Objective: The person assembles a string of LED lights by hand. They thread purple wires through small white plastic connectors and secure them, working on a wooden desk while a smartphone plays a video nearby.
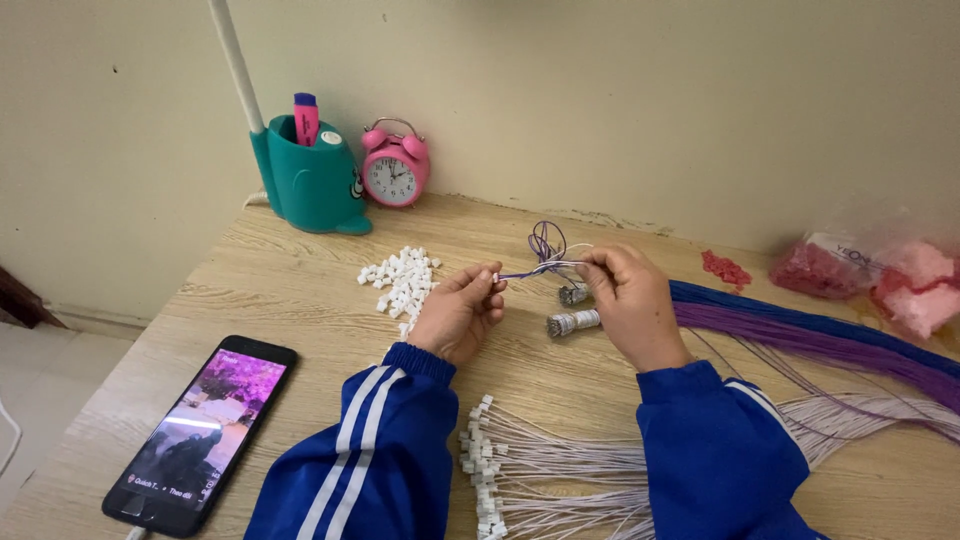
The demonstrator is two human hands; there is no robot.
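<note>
I held the thin purple-and-white wires (535,268) stretched level between my hands above the tabletop (300,290), left hand (458,312) pinching one end, right hand (628,300) closed on the looped end, their long axis running left to right, both hands equally near.

The desk (300,280) is pale wood with a streaky grain. Sleeves (380,450) are bright blue, the left one with two white stripes. The wires (540,265) between the fingers are purple and white. Connectors (405,275) in the heap are white. The long bundle (800,335) is dark blue beside purple; the terminated wires (560,470) are pale lilac-white. The clock (395,165) is pink with a white face. The holder (305,180) is teal, its marker (306,118) pink with a purple cap. The phone (200,430) is black, its screen purplish. The bags (870,270) hold red and pink pieces.
</note>
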